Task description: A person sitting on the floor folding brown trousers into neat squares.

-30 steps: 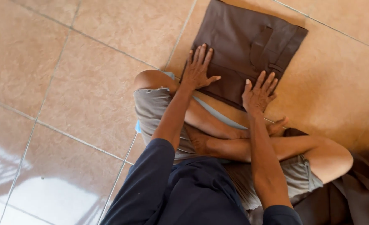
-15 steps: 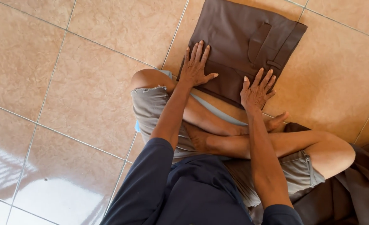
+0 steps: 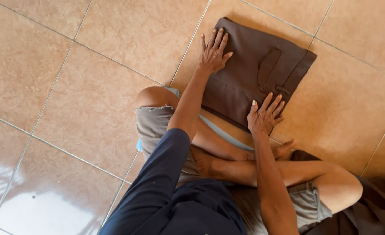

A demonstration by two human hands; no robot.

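Note:
A folded dark brown garment (image 3: 249, 74), with a pocket flap and belt loop showing, lies flat on the tan tiled floor (image 3: 92, 87) in front of my crossed legs. My left hand (image 3: 214, 52) rests palm down on its left edge, fingers spread. My right hand (image 3: 265, 115) presses flat on its near right corner, fingers apart. Neither hand grips the cloth.
I sit cross-legged in grey shorts (image 3: 153, 126) and a dark blue top (image 3: 179, 204). More dark brown cloth (image 3: 375, 204) lies on the floor at the lower right, beside my knee. Bright light reflects off the tiles at the lower left.
My left hand has slid up along the garment's left edge, farther from my right hand. The view has shifted, showing the whole folded garment.

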